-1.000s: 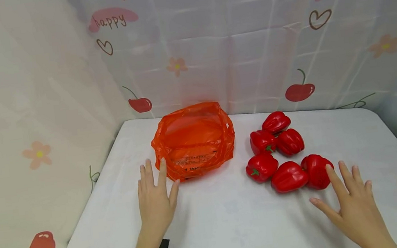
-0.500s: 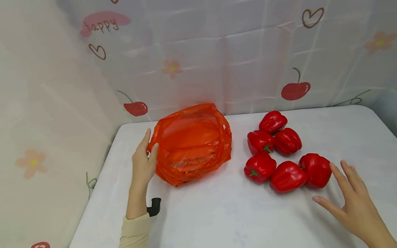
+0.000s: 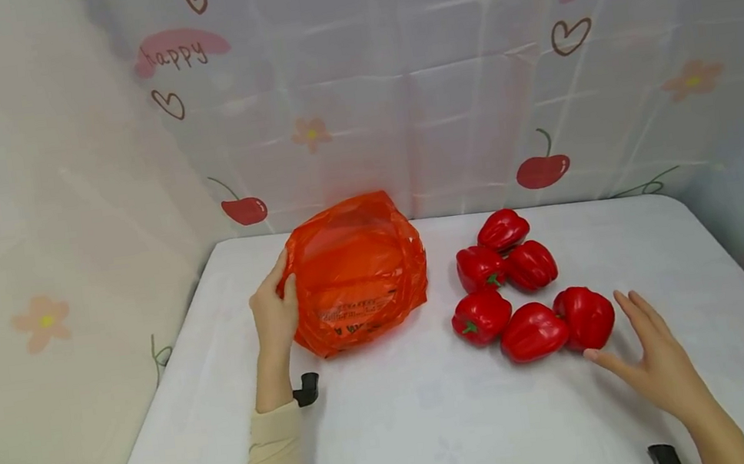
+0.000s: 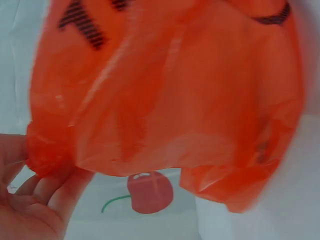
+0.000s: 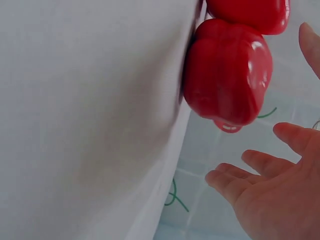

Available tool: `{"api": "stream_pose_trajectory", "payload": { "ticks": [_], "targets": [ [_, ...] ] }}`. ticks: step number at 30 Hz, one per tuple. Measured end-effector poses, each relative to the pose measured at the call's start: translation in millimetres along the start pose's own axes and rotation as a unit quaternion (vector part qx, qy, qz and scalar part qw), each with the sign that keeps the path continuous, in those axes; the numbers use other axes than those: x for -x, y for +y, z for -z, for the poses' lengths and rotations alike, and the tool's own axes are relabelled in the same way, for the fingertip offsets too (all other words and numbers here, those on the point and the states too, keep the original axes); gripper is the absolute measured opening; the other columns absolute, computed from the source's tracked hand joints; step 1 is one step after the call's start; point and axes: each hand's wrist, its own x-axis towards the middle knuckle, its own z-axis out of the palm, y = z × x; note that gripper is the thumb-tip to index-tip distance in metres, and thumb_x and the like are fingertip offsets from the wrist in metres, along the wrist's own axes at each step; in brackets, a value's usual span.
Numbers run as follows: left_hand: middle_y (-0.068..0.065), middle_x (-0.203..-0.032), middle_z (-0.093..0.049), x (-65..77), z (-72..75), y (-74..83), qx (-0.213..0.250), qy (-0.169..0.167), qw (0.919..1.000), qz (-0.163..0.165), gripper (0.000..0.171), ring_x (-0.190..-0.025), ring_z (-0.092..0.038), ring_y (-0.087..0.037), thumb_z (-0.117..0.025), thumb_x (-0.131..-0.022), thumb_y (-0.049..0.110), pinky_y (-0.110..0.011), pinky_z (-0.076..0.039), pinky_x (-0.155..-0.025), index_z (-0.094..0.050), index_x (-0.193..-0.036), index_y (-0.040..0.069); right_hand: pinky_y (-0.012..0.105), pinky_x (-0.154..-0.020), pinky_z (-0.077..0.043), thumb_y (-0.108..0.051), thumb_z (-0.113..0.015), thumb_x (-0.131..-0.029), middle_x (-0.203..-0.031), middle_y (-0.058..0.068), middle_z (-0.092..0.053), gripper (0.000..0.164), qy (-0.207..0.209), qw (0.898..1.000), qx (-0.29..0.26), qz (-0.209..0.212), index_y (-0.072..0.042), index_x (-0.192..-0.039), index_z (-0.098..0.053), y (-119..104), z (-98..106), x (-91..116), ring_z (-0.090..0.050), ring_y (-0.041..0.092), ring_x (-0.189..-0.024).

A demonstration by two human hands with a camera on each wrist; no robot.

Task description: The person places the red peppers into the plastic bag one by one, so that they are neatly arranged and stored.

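An orange plastic bag [image 3: 357, 284] with dark print lies at the back left of the table, its mouth spread. My left hand [image 3: 273, 311] pinches the bag's left rim between thumb and fingers; in the left wrist view, the orange film [image 4: 175, 105] sits against the fingers of that hand [image 4: 37, 210]. Several red bell peppers are grouped right of the bag. Closest to my right hand [image 3: 663, 366] is the front right bell pepper [image 3: 584, 316]. That hand hovers with fingers extended and thumb apart; in the right wrist view a gap separates its fingers from the bell pepper [image 5: 227, 75].
Beside the bag stands a bell pepper [image 3: 482, 317] with a green stem, and another bell pepper [image 3: 502, 229] lies farthest back. A white cloth covers the table [image 3: 431, 426]. A printed curtain [image 3: 355, 95] hangs close behind its back edge.
My left hand has moved forward and taken hold of the bag's left rim, and the bag's opening has shifted slightly. My right hand stays near the bell peppers, turned a little.
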Motion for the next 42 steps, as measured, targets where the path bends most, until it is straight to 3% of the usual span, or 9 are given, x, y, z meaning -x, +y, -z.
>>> {"api": "stream_pose_trajectory", "payload": {
  "ticks": [6, 11, 18, 23, 42],
  "targets": [
    [-0.013, -0.133, -0.061, 3.0, -7.1, -6.6, -0.009, 0.056, 0.9981, -0.023, 0.038, -0.123, -0.06, -0.029, -0.058, -0.097, 0.006, -0.044, -0.052, -0.1, -0.059, -0.135, 0.01, 0.08, -0.079, -0.038, -0.033, -0.08, -0.08, -0.154, 0.037, -0.016, 0.103, -0.029, 0.999, -0.013, -0.012, -0.004, -0.156, -0.016, 3.4, -3.7, -9.8, -0.021, 0.06, -0.136],
    [-0.013, -0.131, -0.062, 0.9, -9.8, -7.1, 0.014, 0.076, 0.9967, -0.023, 0.036, -0.121, -0.061, -0.028, -0.059, -0.097, 0.008, -0.042, -0.054, -0.096, -0.061, -0.133, 0.009, 0.077, -0.084, -0.04, -0.029, -0.084, -0.077, -0.151, 0.037, -0.022, 0.107, -0.049, 0.998, -0.028, -0.002, -0.002, -0.155, -0.016, 6.2, -7.0, -16.5, -0.028, 0.058, -0.132],
    [-0.012, -0.13, -0.063, -2.1, -11.5, -8.2, 0.04, 0.074, 0.9964, -0.014, 0.036, -0.12, -0.061, -0.026, -0.061, -0.096, 0.008, -0.038, -0.054, -0.094, -0.062, -0.132, 0.009, 0.07, -0.089, -0.043, -0.023, -0.087, -0.073, -0.144, 0.038, -0.031, 0.114, -0.07, 0.997, -0.04, -0.011, 0.001, -0.155, -0.011, 4.6, -10.0, -21.2, -0.041, 0.057, -0.118],
    [-0.012, -0.13, -0.063, -3.3, -11.3, -6.3, 0.049, 0.072, 0.9962, -0.006, 0.035, -0.121, -0.061, -0.027, -0.06, -0.096, 0.006, -0.038, -0.054, -0.094, -0.062, -0.131, 0.005, 0.065, -0.086, -0.048, -0.018, -0.086, -0.073, -0.138, 0.037, -0.038, 0.11, -0.058, 0.998, -0.027, -0.016, 0.002, -0.154, -0.014, 4.3, -12.4, -23.2, -0.048, 0.058, -0.112],
    [-0.012, -0.132, -0.062, -1.4, -8.5, -6.1, 0.068, 0.068, 0.9953, 0.008, 0.036, -0.123, -0.06, -0.026, -0.06, -0.096, 0.005, -0.036, -0.054, -0.094, -0.061, -0.132, 0.005, 0.063, -0.084, -0.05, -0.017, -0.087, -0.072, -0.137, 0.037, -0.04, 0.106, -0.032, 0.998, -0.036, -0.038, -0.002, -0.152, -0.019, 6.0, -15.7, -23.8, -0.048, 0.057, -0.11]
  ]
}}
